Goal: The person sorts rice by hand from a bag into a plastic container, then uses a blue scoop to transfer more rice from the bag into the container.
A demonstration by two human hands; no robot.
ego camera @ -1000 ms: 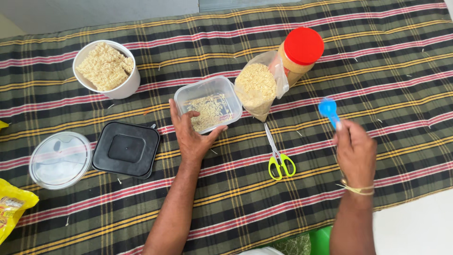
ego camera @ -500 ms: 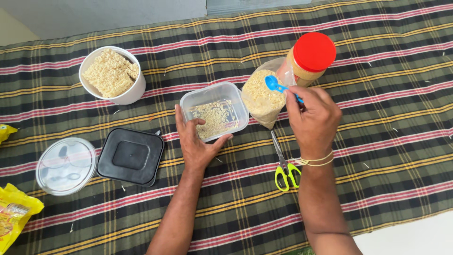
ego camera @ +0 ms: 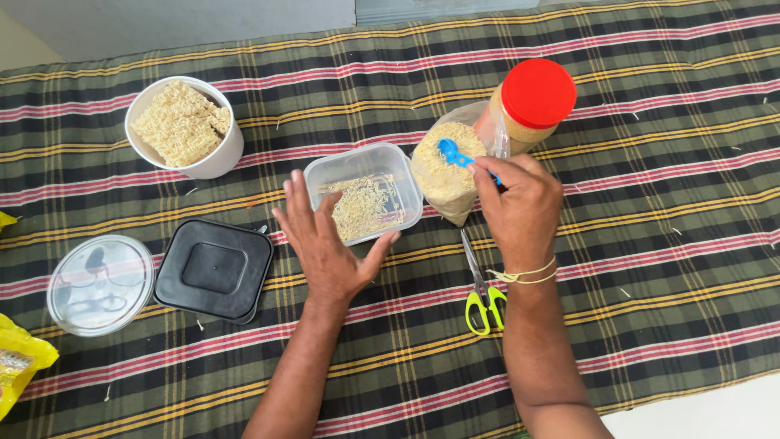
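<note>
Right hand [ego camera: 520,207]: fingers pinched on blue spoon [ego camera: 455,153], bowl dipped into open clear bag [ego camera: 445,175] of pale grain. Left hand [ego camera: 329,244]: fingers spread, beside clear tub [ego camera: 363,195], partly filled. Surface: striped green cloth [ego camera: 650,244] over floor.

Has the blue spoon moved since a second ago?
Yes. The blue spoon, held in the right hand, went from right of the scissors leftward and up into the grain bag.

blue spoon [ego camera: 452,152] dips into the open bag of grain [ego camera: 445,172]; clear tub [ego camera: 363,193], partly filled, lies just left.
</note>
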